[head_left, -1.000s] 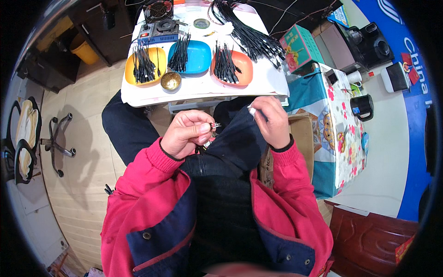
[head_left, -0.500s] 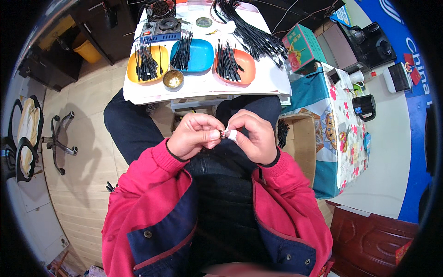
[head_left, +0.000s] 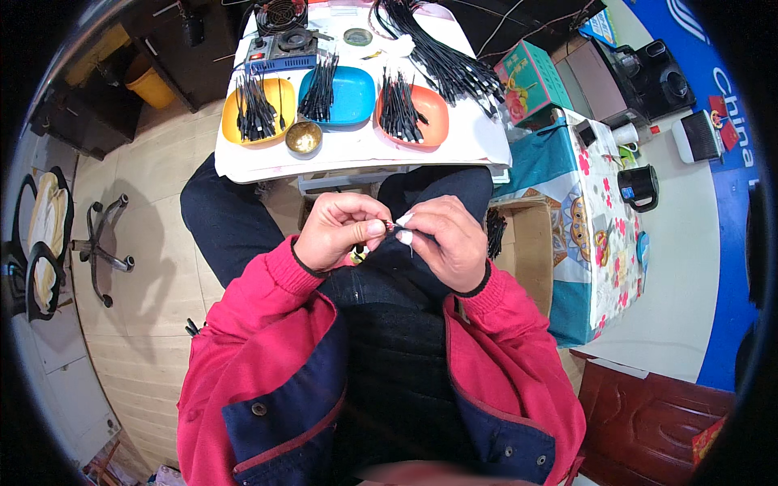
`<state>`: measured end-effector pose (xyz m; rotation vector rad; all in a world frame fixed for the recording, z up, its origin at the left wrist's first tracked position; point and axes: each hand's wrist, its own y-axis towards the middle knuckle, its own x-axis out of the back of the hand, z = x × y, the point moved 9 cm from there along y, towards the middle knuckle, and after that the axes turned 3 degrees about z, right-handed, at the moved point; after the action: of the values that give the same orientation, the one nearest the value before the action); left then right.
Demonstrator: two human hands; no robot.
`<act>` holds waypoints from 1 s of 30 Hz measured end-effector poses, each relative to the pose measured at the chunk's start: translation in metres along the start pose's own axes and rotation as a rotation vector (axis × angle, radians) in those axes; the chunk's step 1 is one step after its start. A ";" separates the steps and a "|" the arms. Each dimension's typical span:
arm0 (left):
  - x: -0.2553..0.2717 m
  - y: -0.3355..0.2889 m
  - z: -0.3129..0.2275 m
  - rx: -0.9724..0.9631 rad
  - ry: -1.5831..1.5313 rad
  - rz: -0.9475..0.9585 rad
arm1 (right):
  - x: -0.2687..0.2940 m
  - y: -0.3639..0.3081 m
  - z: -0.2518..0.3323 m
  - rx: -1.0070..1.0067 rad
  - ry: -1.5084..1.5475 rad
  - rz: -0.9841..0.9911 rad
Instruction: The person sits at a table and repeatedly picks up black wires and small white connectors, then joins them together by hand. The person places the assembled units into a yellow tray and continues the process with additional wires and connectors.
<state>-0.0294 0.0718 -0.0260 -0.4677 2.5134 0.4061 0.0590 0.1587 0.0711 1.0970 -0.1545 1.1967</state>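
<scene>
Over my lap, my left hand [head_left: 344, 232] pinches the end of a thin cable [head_left: 392, 227] between thumb and forefinger. Reddish and light strands seem to show at that end, though it is too small to make out fully. My right hand [head_left: 447, 240] is curled close on the right, with white wrapping on its thumb and forefinger. Its tips lie around the dark part of the same cable, a small gap showing between them. Most of the cable is hidden by my hands.
Ahead on the white table [head_left: 340, 155] stand yellow [head_left: 232, 130], blue [head_left: 354, 97] and orange [head_left: 436, 121] trays with black cables. A small metal bowl [head_left: 304, 138], a burner [head_left: 284, 53] and a long cable bundle [head_left: 454, 61] are there too. An open cardboard box [head_left: 527, 255] stands right.
The wrapped thumb and forefinger of my right hand have moved apart, baring more of the cable end. My left hand keeps its pinch, shifted slightly left.
</scene>
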 end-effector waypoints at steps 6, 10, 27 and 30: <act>-0.005 0.000 -0.009 -0.050 0.242 0.006 | -0.011 -0.005 -0.021 -0.213 0.274 0.120; -0.016 -0.003 -0.031 -0.280 0.791 0.043 | -0.064 -0.045 -0.048 -0.952 1.448 0.202; -0.035 -0.007 0.022 0.221 -0.583 0.113 | -0.002 0.001 -0.005 0.011 0.333 -0.088; -0.022 -0.006 -0.009 0.029 0.071 0.029 | -0.022 -0.015 -0.024 -0.312 0.794 -0.129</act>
<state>-0.0136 0.0688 -0.0079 -0.4416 2.5936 0.3699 0.0515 0.1629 0.0369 0.3045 0.3292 1.3524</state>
